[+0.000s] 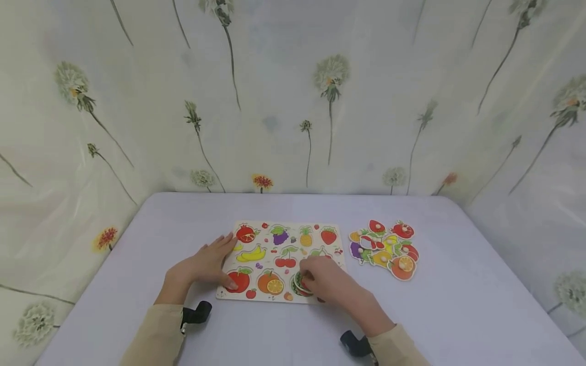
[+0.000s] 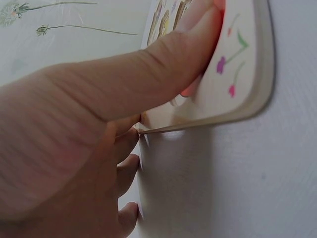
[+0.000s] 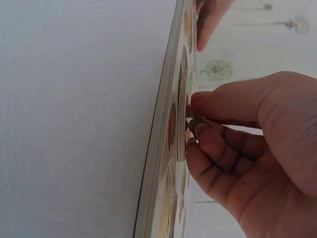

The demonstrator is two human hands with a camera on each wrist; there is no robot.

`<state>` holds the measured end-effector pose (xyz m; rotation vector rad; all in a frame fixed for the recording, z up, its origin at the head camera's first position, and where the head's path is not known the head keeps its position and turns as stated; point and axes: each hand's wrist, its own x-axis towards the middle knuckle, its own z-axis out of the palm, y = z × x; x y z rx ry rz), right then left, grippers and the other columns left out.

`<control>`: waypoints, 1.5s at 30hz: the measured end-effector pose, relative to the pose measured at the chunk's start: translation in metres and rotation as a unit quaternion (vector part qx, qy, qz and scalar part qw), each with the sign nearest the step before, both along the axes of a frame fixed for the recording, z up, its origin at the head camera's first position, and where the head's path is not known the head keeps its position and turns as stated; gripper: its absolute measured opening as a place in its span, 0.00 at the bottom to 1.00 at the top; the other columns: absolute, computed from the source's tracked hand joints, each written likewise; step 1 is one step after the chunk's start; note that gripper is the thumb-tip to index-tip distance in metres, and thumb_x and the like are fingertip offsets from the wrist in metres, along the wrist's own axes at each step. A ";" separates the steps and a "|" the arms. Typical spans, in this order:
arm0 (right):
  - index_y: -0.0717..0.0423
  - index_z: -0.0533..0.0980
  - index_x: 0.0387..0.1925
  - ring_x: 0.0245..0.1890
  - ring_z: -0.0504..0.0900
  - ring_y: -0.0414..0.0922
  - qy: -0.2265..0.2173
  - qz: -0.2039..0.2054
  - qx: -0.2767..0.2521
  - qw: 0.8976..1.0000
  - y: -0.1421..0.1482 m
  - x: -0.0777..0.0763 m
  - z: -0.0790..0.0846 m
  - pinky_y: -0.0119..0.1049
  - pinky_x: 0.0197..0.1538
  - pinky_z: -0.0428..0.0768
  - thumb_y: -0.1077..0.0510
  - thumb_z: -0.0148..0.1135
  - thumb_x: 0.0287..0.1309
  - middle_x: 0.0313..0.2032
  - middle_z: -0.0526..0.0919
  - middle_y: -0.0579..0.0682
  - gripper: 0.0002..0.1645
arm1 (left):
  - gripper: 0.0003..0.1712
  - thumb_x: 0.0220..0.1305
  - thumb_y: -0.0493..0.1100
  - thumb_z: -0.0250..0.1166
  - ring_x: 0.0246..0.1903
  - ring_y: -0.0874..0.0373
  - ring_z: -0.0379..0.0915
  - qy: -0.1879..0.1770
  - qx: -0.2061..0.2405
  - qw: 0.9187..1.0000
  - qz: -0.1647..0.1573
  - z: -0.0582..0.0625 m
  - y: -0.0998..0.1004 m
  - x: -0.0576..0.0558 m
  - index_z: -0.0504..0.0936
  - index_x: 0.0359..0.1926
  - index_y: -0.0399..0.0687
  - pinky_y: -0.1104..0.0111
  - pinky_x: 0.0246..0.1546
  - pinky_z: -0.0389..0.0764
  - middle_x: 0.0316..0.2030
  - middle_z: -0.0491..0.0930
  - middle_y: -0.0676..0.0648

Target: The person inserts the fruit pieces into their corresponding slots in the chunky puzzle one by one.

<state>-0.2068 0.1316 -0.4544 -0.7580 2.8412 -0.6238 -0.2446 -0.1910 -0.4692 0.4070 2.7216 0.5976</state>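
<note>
A wooden fruit puzzle board (image 1: 286, 300) lies on the table. My left hand (image 1: 203, 262) rests at its left side, fingers extended along the edge and thumb on the red apple picture (image 1: 240, 278). In the left wrist view the thumb (image 2: 163, 64) presses on the board's face near a corner. My right hand (image 1: 327, 279) pinches the small knob of a round watermelon puzzle piece (image 1: 298, 284) over the board's front row. Seen from the right wrist, that piece (image 3: 182, 119) stands close over the board's surface, partly out of line with the recess beneath.
Right of the board lies a heap of loose fruit pieces with knobs, among them an orange (image 1: 403, 267), a strawberry (image 1: 376, 226) and a pomegranate (image 1: 403, 230). A white cloth covers the table (image 1: 274, 335). A dandelion-patterned curtain (image 1: 274, 101) hangs behind.
</note>
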 end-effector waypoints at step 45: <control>0.46 0.81 0.33 0.32 0.71 0.36 0.017 0.042 0.008 0.999 -0.010 0.004 0.000 0.26 0.37 0.72 0.56 0.68 0.58 0.27 0.74 0.35 0.02 | 0.70 0.41 0.60 0.79 0.79 0.39 0.35 -0.007 0.008 1.000 -0.011 0.010 0.000 0.001 0.49 0.79 0.46 0.36 0.75 0.43 0.80 0.44 0.42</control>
